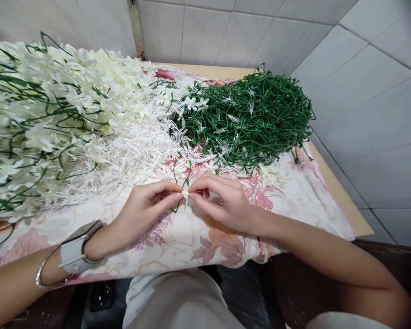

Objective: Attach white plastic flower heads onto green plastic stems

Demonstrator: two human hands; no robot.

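Observation:
My left hand [147, 210] and my right hand [222, 203] meet over the floral cloth [198, 237] at the table's front. Both pinch one small white plastic flower piece [185, 194] between thumb and forefinger, fingertips touching. A thin green stem [176, 208] hangs down from under my left fingers. Just beyond the hands lies a heap of loose white petal pieces [137, 151].
A large pile of green plastic stems [250, 119] sits at the back right. Assembled white flower sprays [44, 119] cover the left of the table. Tiled walls [363, 91] close the back and right side. The wooden table edge [342, 196] runs along the right.

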